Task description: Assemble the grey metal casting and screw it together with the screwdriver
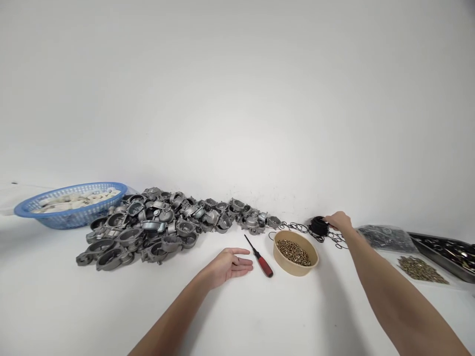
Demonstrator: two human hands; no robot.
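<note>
A forearm (pixel 389 287) crosses the bench (pixel 260 321), right hand (pixel 338 220) at black rings (pixel 318 227) near its back edge, grip unclear. Left hand (pixel 228 267), fingers loosely extended, flanks a screwdriver (pixel 264 265).

1. We're riding on the wearer's head, one camera looking forward and down across the white tabletop (pixel 92 306).
2. It's near: the left hand (pixel 229 267) reaches in at lower centre, the right hand (pixel 339 221) right of centre.
3. And it's wide: blue plastic basket (pixel 79 217) far left, dark tray (pixel 443 262) far right, white wall (pixel 237 99) across the upper half!
</note>
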